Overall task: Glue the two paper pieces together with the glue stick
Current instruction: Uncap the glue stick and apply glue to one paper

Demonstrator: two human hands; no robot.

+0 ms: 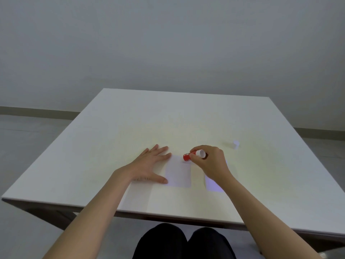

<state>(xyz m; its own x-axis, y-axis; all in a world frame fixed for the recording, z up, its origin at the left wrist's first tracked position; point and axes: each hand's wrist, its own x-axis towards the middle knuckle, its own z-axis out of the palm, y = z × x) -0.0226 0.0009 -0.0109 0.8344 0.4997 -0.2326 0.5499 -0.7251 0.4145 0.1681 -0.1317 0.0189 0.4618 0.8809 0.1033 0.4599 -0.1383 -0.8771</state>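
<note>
A white paper piece (178, 171) lies flat on the white table (130, 128). My left hand (149, 165) rests flat with spread fingers at the paper's left edge, thumb and forefinger touching it. My right hand (211, 161) grips a red and white glue stick (194, 155), tilted with its red end down at the paper's far right corner. A second white paper piece (212, 186) lies to the right, mostly hidden under my right wrist.
A small white cap (236, 144) stands on the table to the far right of my right hand. The table's near edge runs just above my dark-clad knees (183, 242). A grey wall and floor lie beyond.
</note>
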